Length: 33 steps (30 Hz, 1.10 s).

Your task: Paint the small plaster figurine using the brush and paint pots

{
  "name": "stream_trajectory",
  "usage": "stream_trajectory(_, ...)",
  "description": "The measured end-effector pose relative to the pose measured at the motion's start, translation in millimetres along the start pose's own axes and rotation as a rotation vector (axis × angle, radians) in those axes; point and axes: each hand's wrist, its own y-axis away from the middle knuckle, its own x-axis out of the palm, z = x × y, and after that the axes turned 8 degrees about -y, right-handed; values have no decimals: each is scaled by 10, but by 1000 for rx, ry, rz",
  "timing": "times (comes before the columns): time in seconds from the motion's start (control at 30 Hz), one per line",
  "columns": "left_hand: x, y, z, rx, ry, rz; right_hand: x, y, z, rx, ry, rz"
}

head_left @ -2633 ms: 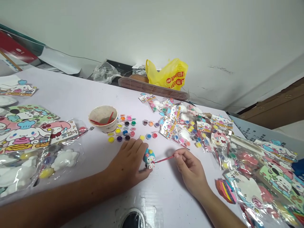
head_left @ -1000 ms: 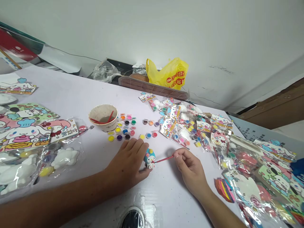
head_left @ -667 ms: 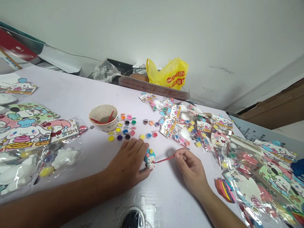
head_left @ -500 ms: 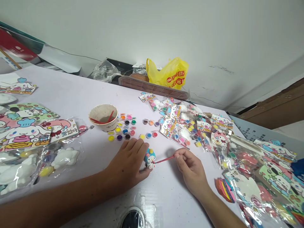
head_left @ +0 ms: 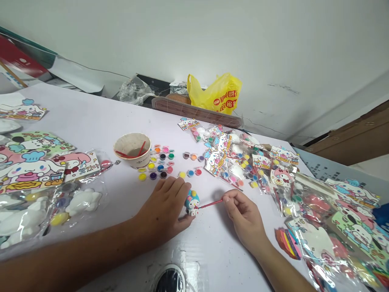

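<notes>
A small white figurine (head_left: 192, 202) with a blue hood and a yellow spot on top stands on the pale table, gripped from its left side by my left hand (head_left: 167, 205). The fingers curl behind it and the thumb lies near its base. My right hand (head_left: 243, 215) pinches the end of a thin red brush (head_left: 210, 204). The brush's dark tip meets the lower front of the figurine. Small open paint pots (head_left: 163, 156) in several colours lie beyond my left hand. A paper cup (head_left: 133, 150) of murky water beside them holds red brushes.
Bagged white figurines (head_left: 83, 202) and printed cards cover the left side. More packets (head_left: 281, 177) spread along the right, near a rainbow-coloured piece (head_left: 287, 243). A yellow bag (head_left: 215, 95) sits behind the table's back edge. A round dark object (head_left: 170, 280) is at the front.
</notes>
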Motion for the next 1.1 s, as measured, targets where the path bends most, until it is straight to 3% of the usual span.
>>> stream_trajectory(1.1,19,10,24,-23,62,23,-33,2,-5,-18,-65,30)
